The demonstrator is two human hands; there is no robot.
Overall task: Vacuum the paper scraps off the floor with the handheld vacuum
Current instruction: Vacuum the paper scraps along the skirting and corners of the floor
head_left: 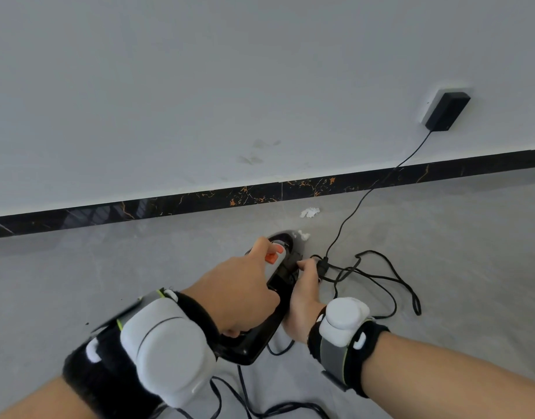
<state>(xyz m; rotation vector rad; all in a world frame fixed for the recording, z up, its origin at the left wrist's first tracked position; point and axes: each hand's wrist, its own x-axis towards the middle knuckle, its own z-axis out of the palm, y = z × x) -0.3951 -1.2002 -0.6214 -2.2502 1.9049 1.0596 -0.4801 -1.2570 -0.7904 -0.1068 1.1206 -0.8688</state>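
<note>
The handheld vacuum (282, 285), black and grey with an orange button, lies low over the floor with its nose pointing at the wall. My left hand (239, 294) grips its handle from above, thumb by the orange button. My right hand (304, 297) is at the vacuum's right side, and its fingertips pinch a black cable plug (322, 264). One white paper scrap (304, 235) lies right at the vacuum's nose. A second scrap (310, 212) rests farther on, close to the skirting.
A black power adapter (446, 111) sits in a wall socket at the upper right. Its cable (359, 204) runs down to loose loops (390, 282) on the grey floor, right of the vacuum. More cable (245, 388) trails under my wrists. A dark marbled skirting (199, 199) lines the wall.
</note>
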